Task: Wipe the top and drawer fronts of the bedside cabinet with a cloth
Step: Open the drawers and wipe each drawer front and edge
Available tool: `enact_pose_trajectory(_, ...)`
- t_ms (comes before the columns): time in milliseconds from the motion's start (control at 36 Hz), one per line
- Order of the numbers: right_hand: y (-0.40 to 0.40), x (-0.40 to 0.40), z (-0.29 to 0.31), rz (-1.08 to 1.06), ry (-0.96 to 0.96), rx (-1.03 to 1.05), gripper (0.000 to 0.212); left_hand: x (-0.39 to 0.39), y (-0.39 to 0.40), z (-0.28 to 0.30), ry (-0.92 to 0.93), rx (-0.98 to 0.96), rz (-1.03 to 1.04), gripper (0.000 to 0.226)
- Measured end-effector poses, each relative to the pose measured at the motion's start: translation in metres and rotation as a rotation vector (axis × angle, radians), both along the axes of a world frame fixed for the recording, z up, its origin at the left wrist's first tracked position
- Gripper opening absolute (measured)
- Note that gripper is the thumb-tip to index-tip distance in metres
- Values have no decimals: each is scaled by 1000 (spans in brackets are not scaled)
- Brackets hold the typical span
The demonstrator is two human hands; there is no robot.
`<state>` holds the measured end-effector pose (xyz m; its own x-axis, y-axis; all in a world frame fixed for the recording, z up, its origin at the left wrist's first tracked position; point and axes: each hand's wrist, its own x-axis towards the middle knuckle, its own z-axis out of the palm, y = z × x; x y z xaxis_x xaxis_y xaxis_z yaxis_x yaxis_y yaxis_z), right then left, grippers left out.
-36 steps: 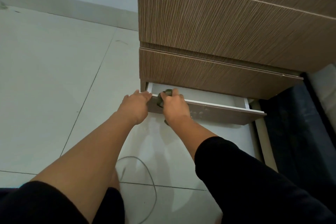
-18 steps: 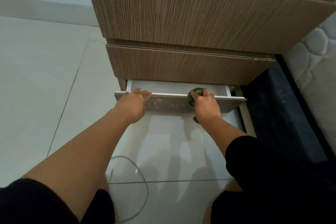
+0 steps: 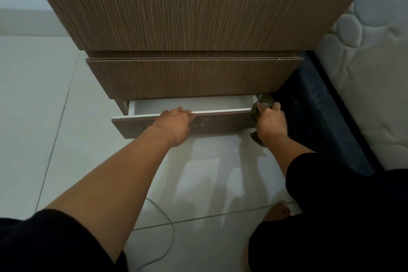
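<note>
The wood-grain bedside cabinet (image 3: pixel 187 13) fills the top of the view, seen from above and in front. Its bottom drawer (image 3: pixel 220 125) is pulled out a little, showing a white inside. My left hand (image 3: pixel 174 125) grips the top edge of that drawer front near its middle. My right hand (image 3: pixel 270 125) presses a dark green cloth (image 3: pixel 265 100) over the drawer front's right end; most of the cloth is hidden under the hand. The middle drawer front (image 3: pixel 189 77) above is closed.
A pale tiled floor (image 3: pixel 33 106) lies to the left and below. A thin grey cable (image 3: pixel 167 234) loops on the floor near my knees. At the right stand a dark bed base (image 3: pixel 320 121) and a quilted white mattress (image 3: pixel 371 77).
My right hand has slid the cloth along the bottom drawer's top edge from its left part to its right end. My left hand kept its hold on the drawer edge.
</note>
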<state>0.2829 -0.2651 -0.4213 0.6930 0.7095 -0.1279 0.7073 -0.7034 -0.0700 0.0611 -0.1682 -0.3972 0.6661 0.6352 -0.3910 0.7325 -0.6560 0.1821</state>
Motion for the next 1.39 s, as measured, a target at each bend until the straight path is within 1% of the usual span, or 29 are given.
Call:
enact_pose_trajectory(56,-4,6,-4,-41,2,26,51,10,-4,1,2,4,-21,43)
enact_pose_trajectory(111,-8,9,-8,-85,26,87,48,20,-7,1,0,19,-60,42)
enact_pose_trajectory(167,-13,5,-12,-228,199,288,43,28,-9,-1,1,35,-119,45)
enact_pose_trajectory(250,-17,-9,-18,-617,496,598,38,36,-12,-6,23,90,-214,50)
enact_pose_trajectory(306,-18,-20,-23,-836,740,737,34,40,-15,-10,46,138,-267,50)
enact_pose_trajectory(333,-17,-24,-24,-889,843,772,33,40,-16,-11,61,155,-282,50)
enact_pose_trajectory(389,-11,-26,-23,-928,978,810,33,41,-17,-14,95,176,-301,51)
enact_pose_trajectory(500,7,-21,-18,-1018,1147,881,35,40,-16,-15,143,215,-311,52)
enact_pose_trajectory(556,12,-18,-18,-1035,1170,862,35,40,-16,-17,159,240,-317,53)
enact_pose_trajectory(694,21,-6,-17,-957,1189,793,35,42,-10,-21,154,243,-234,57)
enact_pose_trajectory(778,27,3,-14,-919,1279,754,35,44,-5,-20,170,194,-167,60)
enact_pose_trajectory(833,31,7,-12,-935,1347,751,30,45,-3,-19,172,176,-134,61)
enact_pose_trajectory(917,33,14,-10,-1006,1411,761,14,48,-3,-19,192,155,-108,62)
enact_pose_trajectory(972,33,23,-12,-1077,1440,800,17,51,-4,-18,207,140,-100,62)
enact_pose_trajectory(1028,35,36,-14,-1149,1443,861,20,54,-4,-18,214,131,-96,62)
enact_pose_trajectory(1083,35,48,-13,-1211,1445,914,18,57,-4,-19,228,130,-94,62)
enact_pose_trajectory(1139,35,57,-11,-1228,1438,941,16,58,-5,-20,240,123,-86,63)
enact_pose_trajectory(1222,39,66,-7,-1185,1426,937,19,59,-5,-23,244,106,-76,65)
enact_pose_trajectory(1333,46,69,-3,-1092,1403,882,15,59,-6,-25,220,73,-69,65)
enact_pose_trajectory(1389,50,68,-5,-1075,1394,860,19,58,-5,-25,189,62,-66,65)
